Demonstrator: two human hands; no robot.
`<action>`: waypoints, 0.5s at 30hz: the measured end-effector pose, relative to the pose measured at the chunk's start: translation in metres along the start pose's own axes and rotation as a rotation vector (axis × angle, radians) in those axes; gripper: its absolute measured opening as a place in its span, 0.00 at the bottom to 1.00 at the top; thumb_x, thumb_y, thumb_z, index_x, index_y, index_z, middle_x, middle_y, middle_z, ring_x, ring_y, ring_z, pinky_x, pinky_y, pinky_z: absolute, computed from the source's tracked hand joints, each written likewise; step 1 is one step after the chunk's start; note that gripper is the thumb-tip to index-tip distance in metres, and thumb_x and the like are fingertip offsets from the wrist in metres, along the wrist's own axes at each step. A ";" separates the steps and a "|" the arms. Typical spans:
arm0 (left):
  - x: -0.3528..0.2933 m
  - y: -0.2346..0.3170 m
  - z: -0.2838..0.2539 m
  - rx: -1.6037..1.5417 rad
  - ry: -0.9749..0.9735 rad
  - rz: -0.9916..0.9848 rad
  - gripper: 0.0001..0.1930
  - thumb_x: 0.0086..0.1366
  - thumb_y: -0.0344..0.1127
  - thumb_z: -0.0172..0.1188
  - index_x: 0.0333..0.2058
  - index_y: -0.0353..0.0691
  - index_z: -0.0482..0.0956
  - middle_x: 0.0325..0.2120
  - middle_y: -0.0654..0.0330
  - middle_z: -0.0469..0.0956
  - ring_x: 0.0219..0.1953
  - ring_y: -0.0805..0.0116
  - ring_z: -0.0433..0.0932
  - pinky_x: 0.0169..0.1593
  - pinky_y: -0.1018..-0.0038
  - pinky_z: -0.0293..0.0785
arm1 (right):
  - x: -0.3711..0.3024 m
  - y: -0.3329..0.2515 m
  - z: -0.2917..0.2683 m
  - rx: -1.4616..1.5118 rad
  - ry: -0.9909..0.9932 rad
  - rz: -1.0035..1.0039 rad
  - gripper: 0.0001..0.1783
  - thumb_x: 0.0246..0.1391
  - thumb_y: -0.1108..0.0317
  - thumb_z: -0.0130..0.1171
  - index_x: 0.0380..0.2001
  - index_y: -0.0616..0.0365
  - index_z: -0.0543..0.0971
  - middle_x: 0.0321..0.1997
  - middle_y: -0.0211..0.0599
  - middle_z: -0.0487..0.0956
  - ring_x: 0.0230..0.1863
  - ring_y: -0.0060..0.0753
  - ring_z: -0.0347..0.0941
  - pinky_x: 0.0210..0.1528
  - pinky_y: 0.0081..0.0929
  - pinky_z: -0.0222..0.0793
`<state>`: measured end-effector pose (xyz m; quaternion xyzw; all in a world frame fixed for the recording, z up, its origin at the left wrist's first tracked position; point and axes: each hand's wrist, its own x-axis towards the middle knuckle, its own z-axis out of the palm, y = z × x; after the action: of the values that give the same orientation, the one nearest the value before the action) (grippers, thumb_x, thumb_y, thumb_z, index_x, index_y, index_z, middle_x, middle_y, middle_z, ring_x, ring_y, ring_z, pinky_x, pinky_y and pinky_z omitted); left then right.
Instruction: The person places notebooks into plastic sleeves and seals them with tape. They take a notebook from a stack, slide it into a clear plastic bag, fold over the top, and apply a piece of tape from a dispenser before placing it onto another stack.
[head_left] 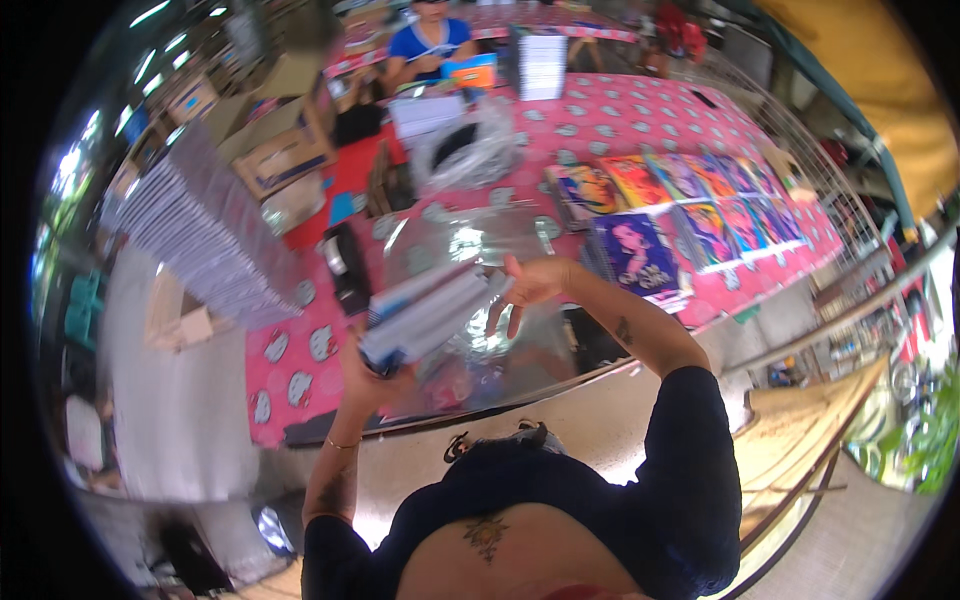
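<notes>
My left hand (378,378) is closed around one end of a small stack of notebooks (430,315), tilted above the table and smeared by motion. At its other end my right hand (530,285) has its fingers spread; whether they touch the pages is hard to make out. Beneath the notebooks lies clear plastic film (470,235), shiny and creased. A black tool-like object (346,268) stands beside the film on the left. Right of my right hand are rows of colourful illustrated notebooks (700,205), with a dark purple one (636,252) nearest to me.
A tall stack of notebooks (205,230) rises at the left table edge. Cardboard boxes (275,150) stand behind it. A clear plastic bag (465,150) and a white-edged stack (541,68) sit farther back on the pink patterned table (620,115). Across it, a person in blue (430,42) handles something.
</notes>
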<state>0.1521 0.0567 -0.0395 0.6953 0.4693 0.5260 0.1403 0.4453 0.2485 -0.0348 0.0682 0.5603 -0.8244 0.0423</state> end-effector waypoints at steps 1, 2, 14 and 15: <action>-0.011 -0.006 -0.015 -0.362 0.125 -0.124 0.31 0.47 0.27 0.71 0.51 0.31 0.70 0.40 0.56 0.79 0.40 0.68 0.80 0.41 0.70 0.77 | 0.026 0.005 -0.010 -0.094 -0.087 0.020 0.53 0.46 0.24 0.55 0.64 0.54 0.66 0.63 0.48 0.69 0.58 0.53 0.70 0.49 0.52 0.76; -0.024 -0.011 -0.039 -0.382 0.160 -0.227 0.30 0.48 0.25 0.70 0.51 0.31 0.70 0.40 0.58 0.79 0.40 0.70 0.80 0.42 0.72 0.77 | 0.061 0.008 -0.004 -0.415 0.088 -0.103 0.51 0.46 0.29 0.60 0.63 0.56 0.67 0.61 0.48 0.70 0.58 0.53 0.70 0.50 0.50 0.75; -0.143 -0.137 -0.153 -0.603 0.427 -0.548 0.39 0.50 0.21 0.66 0.61 0.36 0.60 0.49 0.58 0.74 0.47 0.68 0.76 0.48 0.73 0.76 | 0.336 0.088 0.087 -0.183 0.544 -0.675 0.55 0.40 0.63 0.77 0.67 0.58 0.54 0.61 0.43 0.66 0.63 0.37 0.63 0.64 0.32 0.60; -0.134 -0.131 -0.158 -0.592 0.422 -0.504 0.41 0.51 0.21 0.66 0.63 0.36 0.57 0.50 0.57 0.73 0.49 0.68 0.75 0.49 0.72 0.76 | 0.325 0.073 0.091 -0.313 0.513 -0.651 0.56 0.39 0.63 0.78 0.67 0.56 0.54 0.60 0.41 0.66 0.63 0.36 0.63 0.64 0.33 0.61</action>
<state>-0.0510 -0.0293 -0.1456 0.3664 0.4715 0.7176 0.3585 0.1295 0.1390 -0.1212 0.0835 0.6629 -0.6564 -0.3504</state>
